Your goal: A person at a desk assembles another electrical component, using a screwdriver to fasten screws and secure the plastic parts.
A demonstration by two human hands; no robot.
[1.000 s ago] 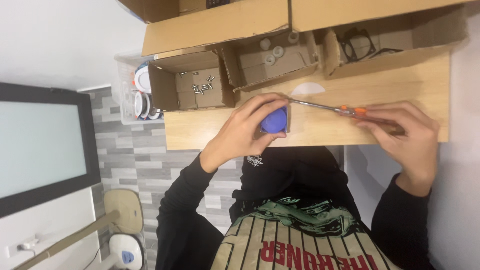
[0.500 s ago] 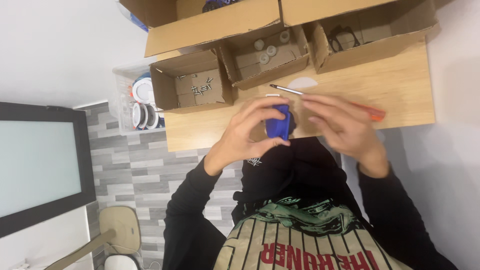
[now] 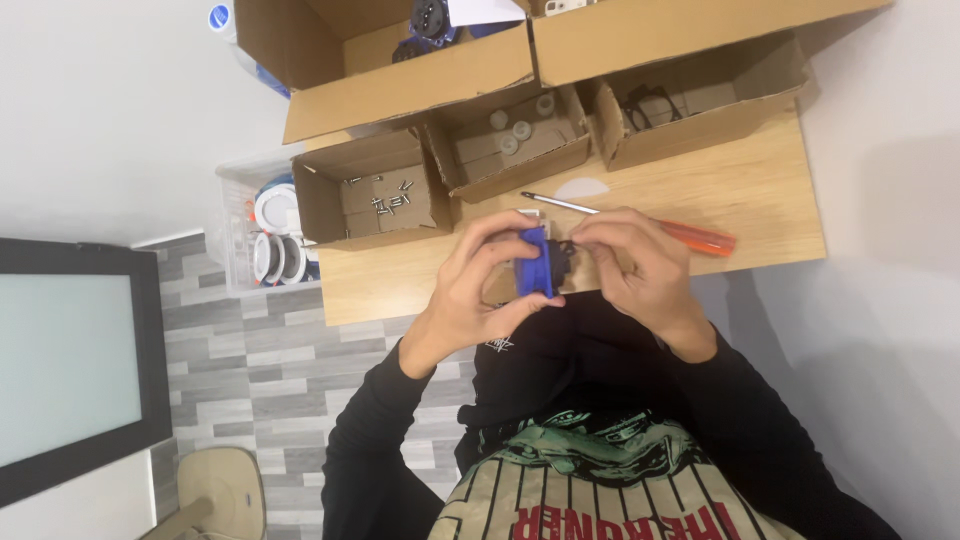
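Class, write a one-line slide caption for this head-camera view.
Left hand grips a small blue plastic part while right hand fingers its dark fitting; orange-handled screwdriver lies on wooden table.

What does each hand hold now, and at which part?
The left hand grips the blue plastic part around its body. The right hand pinches a small black piece at the part's side.

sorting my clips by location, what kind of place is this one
Probably a small home or workshop assembly bench. A wooden table holds open cardboard boxes sorted with screws and round parts, an orange-handled screwdriver lies nearby, and both hands work a blue part.
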